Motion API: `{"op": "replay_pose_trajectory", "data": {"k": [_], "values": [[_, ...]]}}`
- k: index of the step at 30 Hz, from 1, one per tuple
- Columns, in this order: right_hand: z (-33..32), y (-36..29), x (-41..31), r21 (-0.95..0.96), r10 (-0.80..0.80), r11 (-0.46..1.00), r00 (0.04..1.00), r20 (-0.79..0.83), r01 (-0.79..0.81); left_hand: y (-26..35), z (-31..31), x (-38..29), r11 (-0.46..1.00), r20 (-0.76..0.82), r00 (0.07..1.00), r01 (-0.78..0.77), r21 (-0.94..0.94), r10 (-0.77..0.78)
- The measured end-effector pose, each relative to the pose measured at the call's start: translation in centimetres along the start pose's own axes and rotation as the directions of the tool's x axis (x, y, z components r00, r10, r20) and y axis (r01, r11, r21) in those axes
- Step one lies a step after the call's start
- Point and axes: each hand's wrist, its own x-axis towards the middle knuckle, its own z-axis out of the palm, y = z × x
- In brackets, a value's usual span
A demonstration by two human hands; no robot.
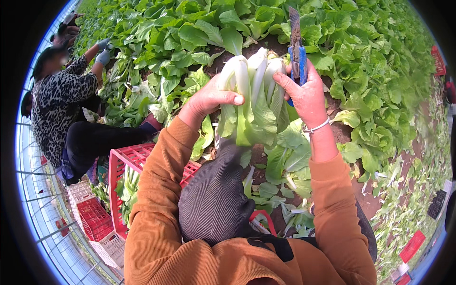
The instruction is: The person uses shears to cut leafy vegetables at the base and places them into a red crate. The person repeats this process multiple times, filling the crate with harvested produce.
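A bunch of leafy greens with thick white stalks [251, 96] is held up before me, its stalk ends pointing away and its leaves drooping toward my knee. My left hand [210, 98] grips it from the left, thumb across the stalks. On the other side my right hand [304, 89] has its thumb and a finger against the bunch. That same hand also holds a blue-handled utility knife [298, 64]. The knife's long, dirt-stained blade is extended and points away from me, beside the stalks.
Growing greens [228, 25] fill the ground ahead. A red plastic crate [115, 192] holding cut greens stands by my left elbow, with more crates [94, 213] beyond. A person in a patterned top [64, 92] crouches at left. Leaf scraps [395, 199] litter the soil at right.
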Motion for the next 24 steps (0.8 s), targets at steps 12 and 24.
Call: {"op": "replay_pose_trajectory", "data": {"k": [12, 24], "values": [[5.2, -10.1, -2.0, 0.152, -0.101, 0.984, 0.992, 0.077, 0.088, 1.7, 5.3, -6.1, 0.931, -0.21, 0.936, -0.321, -0.174, 0.283], [5.4, -11.3, -14.8, -0.235, -0.364, 0.891, 0.92, 0.147, 0.39, 4.6, 11.3, -11.8, 0.692, -0.403, 0.808, -0.582, -0.426, 0.43]]}}
